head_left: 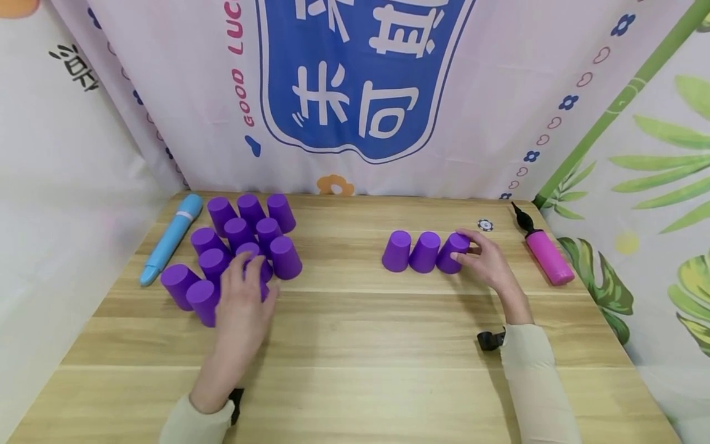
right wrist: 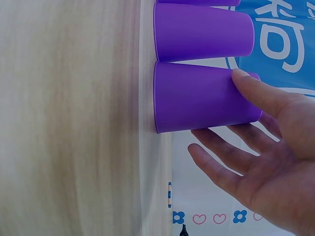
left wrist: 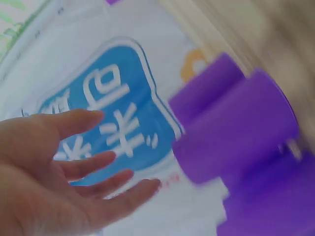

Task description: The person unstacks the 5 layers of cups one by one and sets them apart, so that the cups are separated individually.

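Note:
On the right of the table, three purple cups stand upside down in a row. My right hand (head_left: 488,262) grips the rightmost purple cup (right wrist: 206,98), thumb on its near side and fingers behind it. That cup's mouth is on the table and its side is against the middle cup (head_left: 424,253). My left hand (head_left: 241,314) is over the near edge of a cluster of several upside-down purple cups (head_left: 179,287), partly hiding some of them. In the left wrist view its fingers are spread, with nothing between them and blurred cups (left wrist: 236,128) beside them.
A light-blue stick-shaped object (head_left: 172,240) lies left of the cluster. To the right lies a pink pump (head_left: 549,256) with a black nozzle. A small round chip (head_left: 485,225) is behind the right hand. Printed cloth (head_left: 471,123) hangs along the table's back edge.

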A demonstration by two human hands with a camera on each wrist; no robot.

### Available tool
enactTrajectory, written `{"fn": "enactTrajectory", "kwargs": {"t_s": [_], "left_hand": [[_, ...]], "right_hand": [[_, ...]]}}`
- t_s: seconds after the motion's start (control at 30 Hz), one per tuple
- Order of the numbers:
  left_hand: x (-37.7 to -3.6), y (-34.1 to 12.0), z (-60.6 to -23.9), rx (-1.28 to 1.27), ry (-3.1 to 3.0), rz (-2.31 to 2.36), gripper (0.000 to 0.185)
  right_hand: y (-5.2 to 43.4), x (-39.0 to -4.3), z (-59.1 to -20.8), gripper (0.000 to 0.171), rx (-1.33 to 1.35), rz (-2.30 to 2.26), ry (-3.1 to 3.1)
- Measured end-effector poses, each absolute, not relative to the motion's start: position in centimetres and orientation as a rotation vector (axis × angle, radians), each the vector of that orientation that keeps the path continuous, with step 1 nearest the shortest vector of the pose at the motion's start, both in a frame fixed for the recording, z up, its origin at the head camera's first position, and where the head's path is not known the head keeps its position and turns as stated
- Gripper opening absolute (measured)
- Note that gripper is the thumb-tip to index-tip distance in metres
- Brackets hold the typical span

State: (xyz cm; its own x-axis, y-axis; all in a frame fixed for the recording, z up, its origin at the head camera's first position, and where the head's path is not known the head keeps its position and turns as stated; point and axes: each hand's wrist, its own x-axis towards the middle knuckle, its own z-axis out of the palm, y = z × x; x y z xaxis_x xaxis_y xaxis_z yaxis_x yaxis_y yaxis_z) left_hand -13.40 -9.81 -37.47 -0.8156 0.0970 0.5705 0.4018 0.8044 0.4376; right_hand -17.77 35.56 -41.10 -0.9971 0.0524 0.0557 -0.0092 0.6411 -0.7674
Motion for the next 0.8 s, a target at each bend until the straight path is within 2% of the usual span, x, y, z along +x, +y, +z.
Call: {"fn": "enactTrajectory", "kwargs": {"t_s": [0.2, 0.37, 0.63, 0.8], "left_hand": [[-15.7, -5.8, -38.1, -0.669, -2.478, -0.937, 0.05], [-18.1, -2.1, -39.3, -0.784, -2.576, -1.092, 0.054], [-21.7, 3.9, -41.8, -0.74, -2.751, -1.388, 0.084], [-23.3, 6.7, -42.3, -0.718, -2.795, -1.478, 0.087]], "right_hand": [[35.6, -17.7, -40.7, 0.063, -0.032, 1.316, -2.776], [35.5, -17.6, -40.8, 0.062, -0.04, 1.318, -2.774], [35.3, -17.3, -41.3, 0.061, -0.036, 1.309, -2.781], [35.4, -17.6, -41.2, 0.06, -0.023, 1.295, -2.773]]}}
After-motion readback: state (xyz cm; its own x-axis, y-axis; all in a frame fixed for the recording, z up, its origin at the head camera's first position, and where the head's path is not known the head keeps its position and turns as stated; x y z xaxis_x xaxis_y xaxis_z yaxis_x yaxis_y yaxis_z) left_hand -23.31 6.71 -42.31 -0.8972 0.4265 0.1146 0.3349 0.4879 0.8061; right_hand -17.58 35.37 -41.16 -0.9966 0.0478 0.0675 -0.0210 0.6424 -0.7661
